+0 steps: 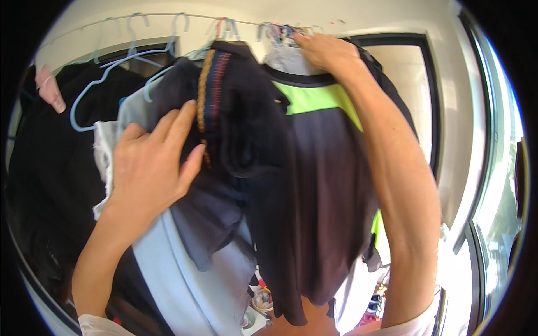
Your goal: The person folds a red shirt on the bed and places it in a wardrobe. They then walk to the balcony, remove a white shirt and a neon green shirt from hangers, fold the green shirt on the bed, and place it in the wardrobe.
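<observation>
My left hand (pixel 153 159) lies against a dark garment (pixel 176 88), its fingers apart and grasping nothing visible. Just right of its fingertips hangs a black garment with a gold, navy and red woven trim (pixel 212 84). My right hand (pixel 330 52) reaches up to the bunched hanger hooks (pixel 290 31) on the line; whether its fingers grip one is hidden. Below that hand hangs a dark long-sleeved top (pixel 328 180) with a lime-green band across the chest. A pale grey garment (pixel 288 59) shows behind its neckline. Light blue denim (pixel 168 260) hangs under my left forearm.
A thin line (pixel 243 22) spans the top of the view. An empty light blue hanger (pixel 90 92) hangs left, by large black garments (pixel 46 147) and a pink item (pixel 50 88). A window (pixel 498 201) is at the right. A small basket (pixel 262 300) sits low down.
</observation>
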Tool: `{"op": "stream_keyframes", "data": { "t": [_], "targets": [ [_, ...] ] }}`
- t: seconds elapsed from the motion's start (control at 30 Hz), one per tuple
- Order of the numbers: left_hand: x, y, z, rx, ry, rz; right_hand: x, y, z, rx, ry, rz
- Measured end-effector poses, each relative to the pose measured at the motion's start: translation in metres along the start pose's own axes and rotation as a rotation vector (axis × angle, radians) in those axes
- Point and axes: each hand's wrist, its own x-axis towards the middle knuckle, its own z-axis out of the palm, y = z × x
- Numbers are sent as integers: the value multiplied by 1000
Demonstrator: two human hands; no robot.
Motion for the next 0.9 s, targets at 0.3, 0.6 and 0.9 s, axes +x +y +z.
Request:
{"op": "stream_keyframes", "data": {
  "t": [0.3, 0.6, 0.9],
  "targets": [
    [1, 2, -5, -282, 82, -84, -104, -127, -40, 1054, 100, -96],
    [-1, 6, -8, -107, 93, 132, -146, -68, -57, 726, 720, -124],
    [9, 27, -25, -220, 223, 314, -269, -41, 7, 1596, -142, 442]
  ]
}}
